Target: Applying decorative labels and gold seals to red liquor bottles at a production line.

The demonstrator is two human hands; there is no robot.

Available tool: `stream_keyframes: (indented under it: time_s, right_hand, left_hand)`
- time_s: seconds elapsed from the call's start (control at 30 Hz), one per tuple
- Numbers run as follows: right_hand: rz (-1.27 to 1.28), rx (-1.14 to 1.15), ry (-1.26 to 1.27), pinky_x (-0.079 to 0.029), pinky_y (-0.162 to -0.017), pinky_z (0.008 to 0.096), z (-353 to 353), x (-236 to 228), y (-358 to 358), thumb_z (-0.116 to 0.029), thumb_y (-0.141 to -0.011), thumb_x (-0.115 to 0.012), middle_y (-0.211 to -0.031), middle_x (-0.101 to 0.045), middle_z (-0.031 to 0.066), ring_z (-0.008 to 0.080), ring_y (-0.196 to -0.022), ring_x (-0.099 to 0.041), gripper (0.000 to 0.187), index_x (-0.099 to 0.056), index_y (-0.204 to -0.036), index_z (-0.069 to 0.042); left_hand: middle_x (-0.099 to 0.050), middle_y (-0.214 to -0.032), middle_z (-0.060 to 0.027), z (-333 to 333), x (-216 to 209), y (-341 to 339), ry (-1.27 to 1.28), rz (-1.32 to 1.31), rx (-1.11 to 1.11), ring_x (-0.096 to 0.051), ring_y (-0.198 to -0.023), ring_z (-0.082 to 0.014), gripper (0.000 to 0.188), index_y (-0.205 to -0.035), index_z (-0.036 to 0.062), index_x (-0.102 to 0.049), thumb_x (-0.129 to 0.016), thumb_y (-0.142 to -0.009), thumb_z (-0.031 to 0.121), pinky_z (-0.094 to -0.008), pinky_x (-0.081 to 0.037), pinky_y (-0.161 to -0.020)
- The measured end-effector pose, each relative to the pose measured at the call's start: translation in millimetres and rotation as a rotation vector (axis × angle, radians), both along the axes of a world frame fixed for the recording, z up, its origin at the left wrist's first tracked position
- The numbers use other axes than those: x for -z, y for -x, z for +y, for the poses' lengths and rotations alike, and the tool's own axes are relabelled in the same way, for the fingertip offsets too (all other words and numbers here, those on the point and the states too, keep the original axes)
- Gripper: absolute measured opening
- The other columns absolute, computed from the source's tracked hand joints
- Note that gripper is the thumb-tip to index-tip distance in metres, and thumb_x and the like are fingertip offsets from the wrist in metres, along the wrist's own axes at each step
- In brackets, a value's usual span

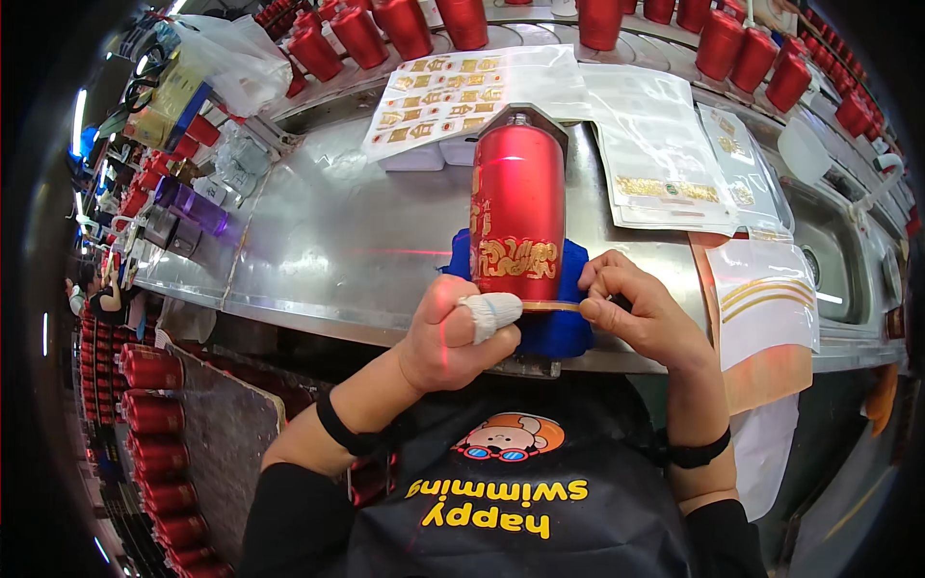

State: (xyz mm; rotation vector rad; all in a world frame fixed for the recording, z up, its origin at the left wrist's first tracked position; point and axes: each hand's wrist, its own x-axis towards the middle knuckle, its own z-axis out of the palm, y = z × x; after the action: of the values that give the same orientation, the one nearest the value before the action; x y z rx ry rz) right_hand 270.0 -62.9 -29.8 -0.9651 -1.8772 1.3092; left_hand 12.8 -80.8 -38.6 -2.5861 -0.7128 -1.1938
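Red bottle rests on a blue support at the front edge of the metal bench, neck toward the far edge. Right hand: thumb and fingertip closed in a pinch on the right end of a gold strip spanning the bottle's base end. Left hand: fingers curled, one sleeved in white, meeting the strip's left end; its grip is hidden. In my judgement, the strip wants even tension and a level line, free of creases. Printed sheets lie toward the bench's far right; a sink occupies its right end. Further red bottles stand beyond the far edge.
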Motion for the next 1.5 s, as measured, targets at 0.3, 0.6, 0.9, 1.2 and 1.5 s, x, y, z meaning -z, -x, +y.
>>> stream_keyframes:
  time_s: [0.3,0.6,0.9,1.2,1.5]
  right_hand:
    - [0.023,0.024,0.023,-0.041,-0.073,0.03,0,0,2,-0.02,-0.088,-0.065,-0.088,-0.05,0.0067,0.0201,-0.081,-0.049,0.025,-0.05,-0.075,-0.004]
    - [-0.003,0.015,0.012,-0.042,-0.074,0.0315,4,6,5,-0.02,-0.087,-0.065,-0.088,-0.051,0.0073,0.0217,-0.082,-0.05,0.024,-0.052,-0.076,-0.004]
    - [-0.018,0.029,-0.021,-0.042,-0.079,0.0328,2,1,7,-0.021,-0.087,-0.066,-0.09,-0.052,0.0085,0.0246,-0.087,-0.05,0.023,-0.053,-0.077,-0.004]
    - [-0.004,0.023,-0.042,-0.041,-0.075,0.0288,2,5,3,-0.021,-0.088,-0.066,-0.095,-0.051,0.0073,0.0179,-0.084,-0.049,0.024,-0.053,-0.076,-0.005]
    - [-0.042,0.022,-0.075,-0.04,-0.083,0.034,3,1,7,-0.022,-0.086,-0.067,-0.089,-0.052,0.0089,0.0258,-0.09,-0.05,0.024,-0.053,-0.076,-0.005]
  left_hand:
    - [-0.057,-0.106,-0.0006,12,-8,-1,0.0,0.116,0.161,-0.048,-0.086,-0.0225,0.025,-0.076,0.0139,-0.066,-0.069,-0.051,0.007,-0.0343,-0.042,-0.066]
    - [-0.058,-0.108,-0.001,14,-11,-2,-0.071,0.164,0.146,-0.048,-0.087,-0.0226,0.023,-0.073,0.0133,-0.065,-0.068,-0.05,0.01,-0.033,-0.042,-0.065]
    - [-0.059,-0.104,-0.0018,4,-2,1,0.007,0.06,0.057,-0.049,-0.085,-0.0233,0.023,-0.073,0.0146,-0.065,-0.069,-0.051,0.008,-0.0333,-0.043,-0.066]
    - [-0.059,-0.103,-0.0023,9,-15,-5,-0.021,0.195,0.082,-0.05,-0.087,-0.0224,0.024,-0.076,0.014,-0.066,-0.07,-0.054,0.007,-0.0335,-0.044,-0.067]
    - [-0.06,-0.1,-0.0037,-1,-2,0,0.073,0.006,-0.034,-0.052,-0.084,-0.0237,0.023,-0.073,0.0139,-0.064,-0.071,-0.054,0.003,-0.034,-0.043,-0.067]
